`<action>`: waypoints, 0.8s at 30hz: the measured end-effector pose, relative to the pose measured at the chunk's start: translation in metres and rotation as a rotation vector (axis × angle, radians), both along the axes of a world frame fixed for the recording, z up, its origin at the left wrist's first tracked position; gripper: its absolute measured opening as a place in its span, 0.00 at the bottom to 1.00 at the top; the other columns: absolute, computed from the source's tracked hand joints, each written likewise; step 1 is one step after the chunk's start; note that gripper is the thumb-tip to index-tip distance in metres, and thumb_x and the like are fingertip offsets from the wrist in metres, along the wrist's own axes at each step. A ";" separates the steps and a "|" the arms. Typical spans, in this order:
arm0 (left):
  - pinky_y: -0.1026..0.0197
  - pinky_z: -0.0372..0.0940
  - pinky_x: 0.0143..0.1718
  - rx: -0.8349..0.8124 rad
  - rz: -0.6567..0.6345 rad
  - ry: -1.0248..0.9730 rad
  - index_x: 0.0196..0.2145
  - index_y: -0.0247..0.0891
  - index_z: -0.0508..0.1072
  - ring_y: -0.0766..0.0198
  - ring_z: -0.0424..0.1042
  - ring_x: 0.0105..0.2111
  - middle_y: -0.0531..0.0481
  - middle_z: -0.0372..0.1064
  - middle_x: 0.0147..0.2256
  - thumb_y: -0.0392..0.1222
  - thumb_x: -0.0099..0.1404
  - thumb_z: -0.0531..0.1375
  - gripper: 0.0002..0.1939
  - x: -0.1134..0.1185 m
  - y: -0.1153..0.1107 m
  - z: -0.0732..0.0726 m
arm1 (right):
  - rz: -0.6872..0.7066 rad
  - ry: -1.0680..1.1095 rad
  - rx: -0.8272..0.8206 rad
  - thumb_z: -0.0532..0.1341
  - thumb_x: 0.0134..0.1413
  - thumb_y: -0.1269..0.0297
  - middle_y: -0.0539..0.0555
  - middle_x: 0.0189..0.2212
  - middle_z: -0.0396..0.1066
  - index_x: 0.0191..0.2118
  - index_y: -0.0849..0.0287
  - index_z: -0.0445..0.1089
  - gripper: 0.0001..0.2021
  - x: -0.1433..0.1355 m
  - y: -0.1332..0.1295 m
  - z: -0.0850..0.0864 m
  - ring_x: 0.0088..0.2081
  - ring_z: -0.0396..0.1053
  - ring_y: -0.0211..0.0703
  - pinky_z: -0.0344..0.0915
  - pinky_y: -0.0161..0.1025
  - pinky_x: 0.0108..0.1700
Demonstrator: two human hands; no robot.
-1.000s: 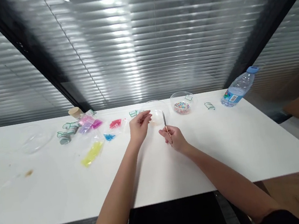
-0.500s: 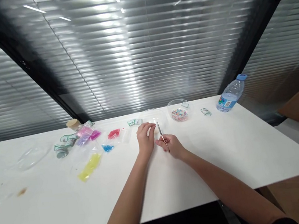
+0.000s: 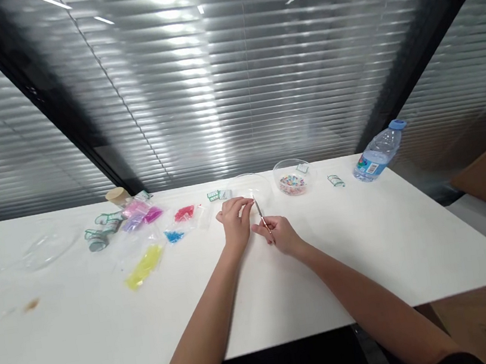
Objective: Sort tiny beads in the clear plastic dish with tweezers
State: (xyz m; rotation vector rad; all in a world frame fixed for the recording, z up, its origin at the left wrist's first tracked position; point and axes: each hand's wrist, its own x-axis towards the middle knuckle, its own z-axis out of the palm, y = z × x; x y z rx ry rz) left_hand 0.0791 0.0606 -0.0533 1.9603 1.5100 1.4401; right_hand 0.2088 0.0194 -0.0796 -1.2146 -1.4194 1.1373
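Note:
My right hand is closed on a slim metal tool, perhaps scissors or tweezers, whose tip points up and away from me. That tip is at the fingertips of my left hand. The left thumb and index finger are pinched together, and what they hold is too small to make out. Behind both hands lies a clear round dish, partly hidden by the left hand. Right of it a clear bowl holds many small coloured beads and a small label.
Left of my hands lie a red packet, blue beads, a yellow packet, pink and purple packets and small jars. A water bottle stands at the right rear, before the blinds.
The tool's tip has come closer to my left fingertips. The view has shifted slightly; the objects on the table lie as before.

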 end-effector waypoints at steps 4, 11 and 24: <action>0.53 0.51 0.45 0.023 0.014 0.002 0.33 0.43 0.79 0.57 0.71 0.45 0.50 0.77 0.38 0.38 0.66 0.61 0.06 -0.001 0.002 -0.002 | 0.001 0.002 -0.019 0.65 0.51 0.46 0.43 0.12 0.55 0.18 0.56 0.58 0.24 0.001 0.001 -0.001 0.18 0.51 0.34 0.51 0.35 0.24; 0.53 0.51 0.45 0.049 0.024 0.017 0.33 0.44 0.79 0.57 0.71 0.45 0.51 0.77 0.38 0.38 0.66 0.62 0.05 -0.001 0.004 -0.004 | -0.004 -0.018 -0.017 0.65 0.51 0.46 0.43 0.12 0.55 0.17 0.56 0.56 0.25 0.001 0.000 0.000 0.18 0.52 0.34 0.52 0.34 0.24; 0.52 0.50 0.45 0.033 0.064 0.004 0.32 0.44 0.79 0.55 0.71 0.45 0.50 0.77 0.38 0.38 0.65 0.63 0.05 0.001 0.003 -0.001 | -0.010 -0.053 -0.007 0.65 0.51 0.46 0.43 0.12 0.55 0.17 0.56 0.56 0.25 0.001 0.001 0.000 0.18 0.53 0.35 0.54 0.34 0.25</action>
